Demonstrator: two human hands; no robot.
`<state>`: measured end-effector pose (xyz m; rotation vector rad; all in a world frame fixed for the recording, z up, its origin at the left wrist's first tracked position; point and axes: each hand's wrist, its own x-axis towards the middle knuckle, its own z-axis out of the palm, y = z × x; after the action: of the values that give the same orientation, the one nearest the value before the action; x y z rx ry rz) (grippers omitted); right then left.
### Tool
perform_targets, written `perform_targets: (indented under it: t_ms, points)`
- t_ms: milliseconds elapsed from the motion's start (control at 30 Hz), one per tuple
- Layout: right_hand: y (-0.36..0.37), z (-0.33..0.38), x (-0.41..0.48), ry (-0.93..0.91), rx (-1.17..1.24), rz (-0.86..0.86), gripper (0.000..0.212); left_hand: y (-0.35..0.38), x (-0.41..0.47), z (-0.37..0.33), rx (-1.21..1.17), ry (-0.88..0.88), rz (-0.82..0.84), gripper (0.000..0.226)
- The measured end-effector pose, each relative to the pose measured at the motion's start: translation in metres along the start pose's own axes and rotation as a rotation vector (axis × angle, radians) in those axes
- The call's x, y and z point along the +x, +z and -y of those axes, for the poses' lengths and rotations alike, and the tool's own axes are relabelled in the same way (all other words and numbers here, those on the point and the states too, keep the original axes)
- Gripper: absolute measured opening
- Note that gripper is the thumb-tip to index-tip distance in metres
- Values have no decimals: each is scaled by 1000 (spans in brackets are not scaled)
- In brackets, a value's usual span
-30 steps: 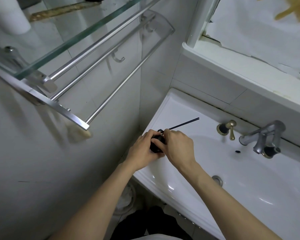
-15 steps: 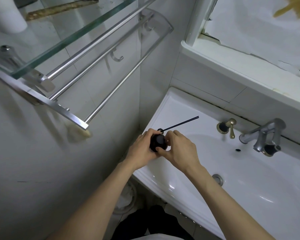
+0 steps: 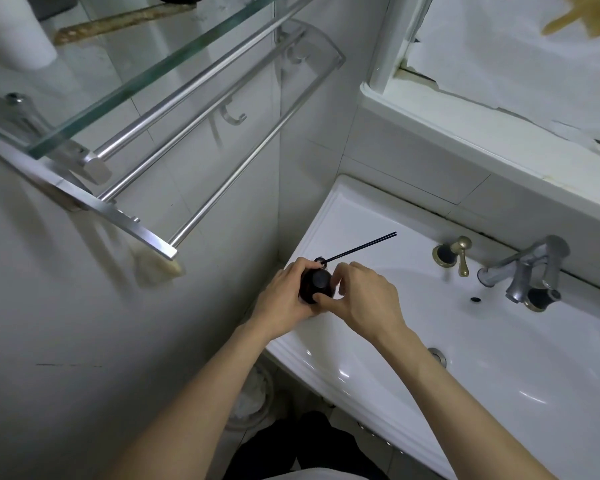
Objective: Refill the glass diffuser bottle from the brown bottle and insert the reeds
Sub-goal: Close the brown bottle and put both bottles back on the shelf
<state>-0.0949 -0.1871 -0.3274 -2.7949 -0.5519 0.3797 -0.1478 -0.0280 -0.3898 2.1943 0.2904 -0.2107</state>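
Observation:
Over the left rim of the white sink (image 3: 361,216), my left hand (image 3: 284,296) grips the dark brown bottle (image 3: 307,294) around its body. The bottle's round black cap (image 3: 318,280) faces the camera. My right hand (image 3: 364,296) pinches that cap between thumb and fingers. Just behind the hands, thin black reeds (image 3: 361,247) slant up to the right. They rise from a small ring-like opening (image 3: 320,261) that looks like the diffuser bottle's neck; the rest of the diffuser is hidden behind my left hand.
A grey tap (image 3: 530,271) and a brass-tipped handle (image 3: 454,254) stand at the basin's back. A metal towel rack (image 3: 160,174) with a glass shelf (image 3: 146,81) juts from the left wall. A window ledge (image 3: 482,133) runs above the sink. The drain (image 3: 438,355) sits below my right forearm.
My right hand has shifted off the top of the bottle, uncovering the black cap, and now holds it by the fingertips. The left hand and the reeds have stayed in place.

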Motion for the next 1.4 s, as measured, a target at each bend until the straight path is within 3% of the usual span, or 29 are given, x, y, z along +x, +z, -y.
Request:
perform_targets:
  t_ms: [100,267,367,467,633,867,1033,1133,1267,1400]
  points:
    - [-2,3,-1,-40,61,-3,53,0,0,0,-2,3,4,66]
    - [1,3,1,-21,-16,26,34,-1,0,1,6,7,17,67]
    - [1,0,1,20,5,19,41,-1,0,0,6,3,10,67]
    - [0,3,2,-61,36,7,50,0,0,0,-1,6,18,64]
    - [7,8,13,-131,-105,-52,28,-1,-1,-2,-17,0,15,65]
    - [7,7,17,-227,-209,-38,40,-2,-1,-4,-14,-9,40,66]
    - [3,5,26,-424,-257,55,22,-1,1,-2,-5,-23,20,54]
    - [8,5,26,-385,-228,43,22,0,1,-1,-1,-22,19,55]
    - [28,15,12,-201,-164,-80,26,-1,1,-1,-4,-9,32,54]
    - [37,18,10,-144,-267,-115,32,-4,0,-2,13,-8,47,54]
